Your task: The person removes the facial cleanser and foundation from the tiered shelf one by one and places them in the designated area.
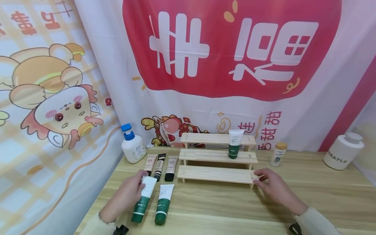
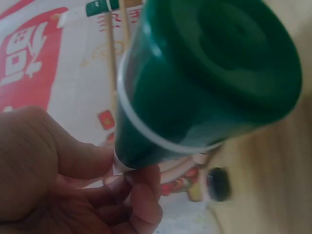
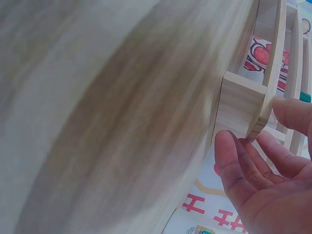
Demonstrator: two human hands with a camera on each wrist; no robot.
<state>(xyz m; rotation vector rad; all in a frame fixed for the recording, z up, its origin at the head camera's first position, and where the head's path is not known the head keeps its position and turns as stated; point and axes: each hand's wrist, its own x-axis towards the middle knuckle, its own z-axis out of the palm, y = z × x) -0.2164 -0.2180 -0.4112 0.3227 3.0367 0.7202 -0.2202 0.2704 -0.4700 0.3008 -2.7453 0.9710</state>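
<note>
My left hand (image 1: 129, 192) pinches the white flat end of a green-and-white squeeze tube (image 1: 142, 204) between thumb and fingers. Its green cap points toward me, and looms large in the left wrist view, where the tube (image 2: 195, 87) hides part of the background. Beside it on the table lies a second green-and-white tube (image 1: 163, 204). At the right end of a three-tier wooden display rack (image 1: 217, 174), my right hand (image 1: 271, 184) holds the lowest tier, thumb over the edge and fingers about the end. Another green-and-white tube (image 1: 235, 145) stands cap down on the middle tier.
Left of the rack lie two BB cream tubes (image 1: 171, 168) with a black-and-beige tube (image 1: 159, 166) between them. A blue-topped pump bottle (image 1: 133, 147) stands behind. To the right are a small gold-capped bottle (image 1: 278, 154) and a white jar (image 1: 342, 152). A printed curtain hangs at the back.
</note>
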